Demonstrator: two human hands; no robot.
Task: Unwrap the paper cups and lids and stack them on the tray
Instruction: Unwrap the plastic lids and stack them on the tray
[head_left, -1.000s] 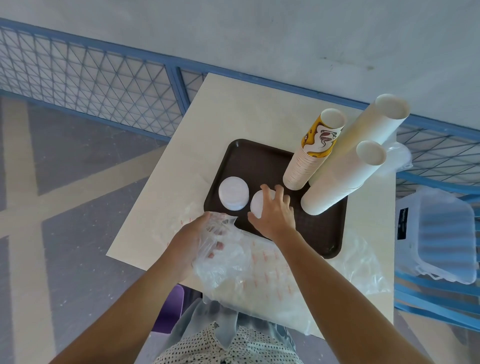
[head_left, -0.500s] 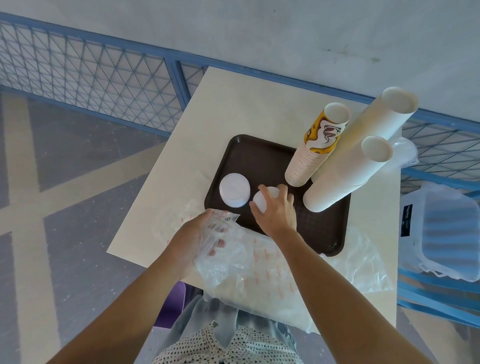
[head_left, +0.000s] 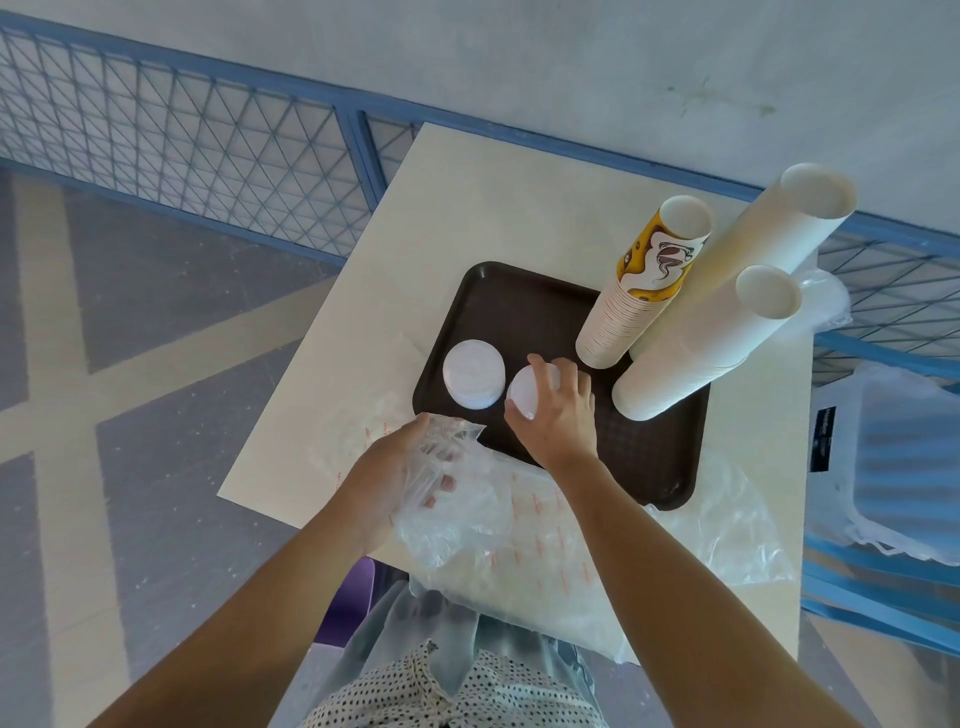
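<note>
A dark brown tray (head_left: 524, 306) lies on the cream table. On its right side stand three tall cup stacks: a printed yellow one (head_left: 641, 291) and two plain white ones (head_left: 698, 351) (head_left: 769, 228). A stack of white lids (head_left: 474, 373) sits at the tray's left. My right hand (head_left: 558, 415) grips a second stack of white lids (head_left: 525, 391) just right of the first one, on the tray. My left hand (head_left: 397, 475) holds the mouth of a clear plastic bag (head_left: 498, 540) at the table's near edge.
More crumpled clear wrap (head_left: 727, 530) lies on the table at the near right, and some (head_left: 826, 301) behind the cups. A clear plastic bin (head_left: 904, 462) rests on a blue chair to the right. A blue mesh fence (head_left: 208, 156) runs behind the table.
My right hand with its lid stack has shifted slightly toward the first lid stack on the tray. My left hand keeps its hold on the bag.
</note>
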